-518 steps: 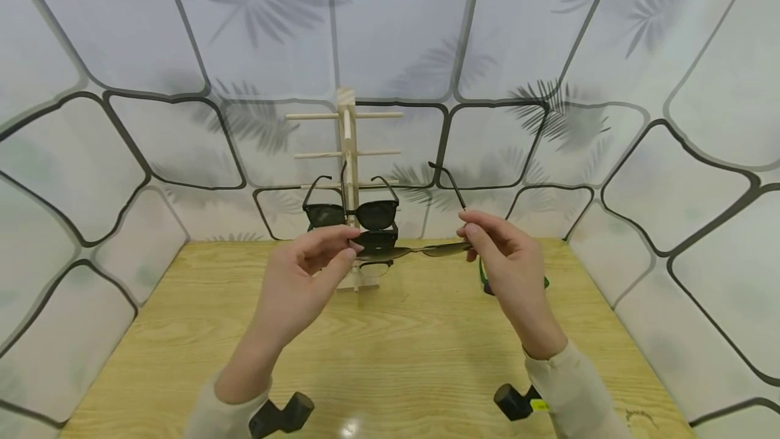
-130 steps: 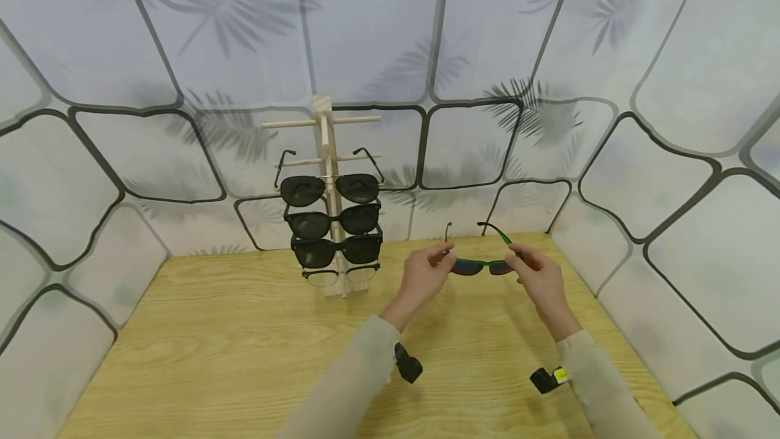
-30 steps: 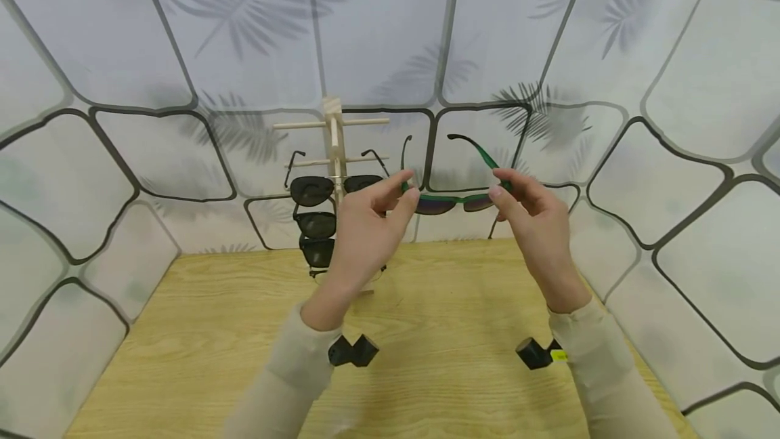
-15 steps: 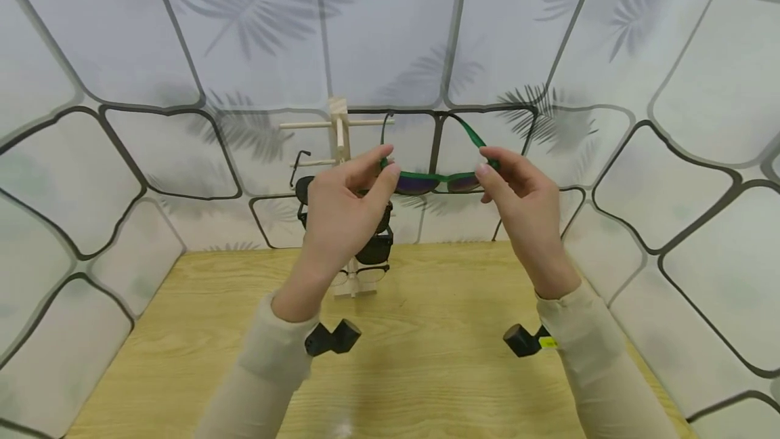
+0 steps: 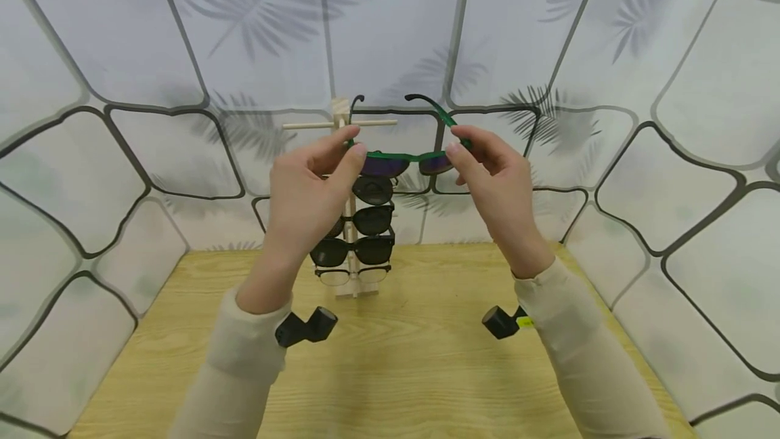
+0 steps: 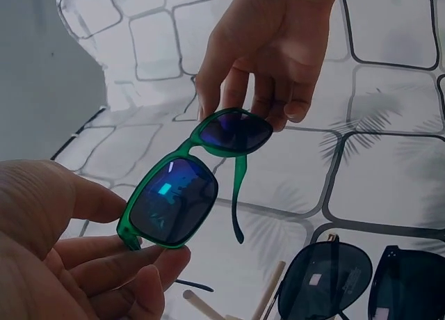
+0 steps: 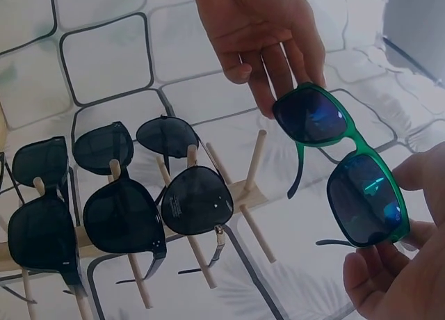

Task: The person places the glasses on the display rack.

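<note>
Green-framed sunglasses with blue-violet lenses hang level in the air, temples unfolded and pointing away from me. My left hand pinches their left end between thumb and fingers, and my right hand pinches the right end. Behind them rises a wooden display stand; its top pegs carry no glasses. In the right wrist view the sunglasses are apart from the pegs. Below them on the stand sit dark aviator sunglasses, partly covered by my left hand.
Lower on the stand hang two black sunglasses, an upper pair and a lower pair, and clear half-rim glasses. The stand is on a wood-grain table, with patterned walls behind and at both sides.
Over the last second both hands carried the green sunglasses left and upward, to in front of the stand's upper part. Earlier, the aviators were put on the stand and the green pair lifted from the table.
</note>
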Demonstrator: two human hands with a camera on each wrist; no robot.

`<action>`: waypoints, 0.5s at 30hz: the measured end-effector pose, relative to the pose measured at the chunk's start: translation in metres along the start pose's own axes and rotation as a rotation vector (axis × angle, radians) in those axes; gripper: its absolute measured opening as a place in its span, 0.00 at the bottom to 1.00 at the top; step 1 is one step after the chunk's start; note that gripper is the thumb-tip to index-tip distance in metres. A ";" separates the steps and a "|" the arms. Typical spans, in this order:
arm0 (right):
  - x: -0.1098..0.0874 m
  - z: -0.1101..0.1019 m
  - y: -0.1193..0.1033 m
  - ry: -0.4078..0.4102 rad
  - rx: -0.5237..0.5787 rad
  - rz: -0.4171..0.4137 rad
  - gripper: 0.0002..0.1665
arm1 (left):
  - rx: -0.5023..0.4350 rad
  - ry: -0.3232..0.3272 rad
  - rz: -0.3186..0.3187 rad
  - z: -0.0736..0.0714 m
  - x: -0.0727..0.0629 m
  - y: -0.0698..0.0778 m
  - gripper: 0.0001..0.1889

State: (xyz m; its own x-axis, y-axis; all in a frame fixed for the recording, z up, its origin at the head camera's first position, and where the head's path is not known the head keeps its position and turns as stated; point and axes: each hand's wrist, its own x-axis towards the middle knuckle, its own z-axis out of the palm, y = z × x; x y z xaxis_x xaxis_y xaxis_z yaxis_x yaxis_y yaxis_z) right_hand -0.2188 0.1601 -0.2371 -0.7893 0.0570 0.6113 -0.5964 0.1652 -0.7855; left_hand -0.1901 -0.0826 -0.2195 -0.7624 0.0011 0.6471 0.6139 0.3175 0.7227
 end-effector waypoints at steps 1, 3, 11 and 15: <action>0.002 0.003 -0.001 -0.004 0.001 0.000 0.20 | 0.003 0.007 0.002 -0.002 0.001 0.000 0.18; 0.005 0.007 -0.002 -0.011 0.002 0.005 0.20 | 0.011 0.021 -0.001 -0.006 0.003 0.000 0.18; 0.015 0.026 -0.005 -0.051 0.014 0.018 0.20 | 0.048 0.045 -0.041 -0.023 0.008 -0.003 0.18; 0.019 0.035 -0.005 -0.097 -0.006 0.024 0.20 | 0.074 0.047 -0.081 -0.034 0.010 -0.005 0.18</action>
State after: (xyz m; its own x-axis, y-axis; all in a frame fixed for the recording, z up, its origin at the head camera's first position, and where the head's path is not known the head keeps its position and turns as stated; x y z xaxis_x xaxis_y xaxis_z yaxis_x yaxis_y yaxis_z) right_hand -0.2355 0.1259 -0.2248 -0.8137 -0.0346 0.5802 -0.5768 0.1711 -0.7988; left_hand -0.1937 -0.1162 -0.2079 -0.7974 -0.0708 0.5992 0.5326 0.3842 0.7541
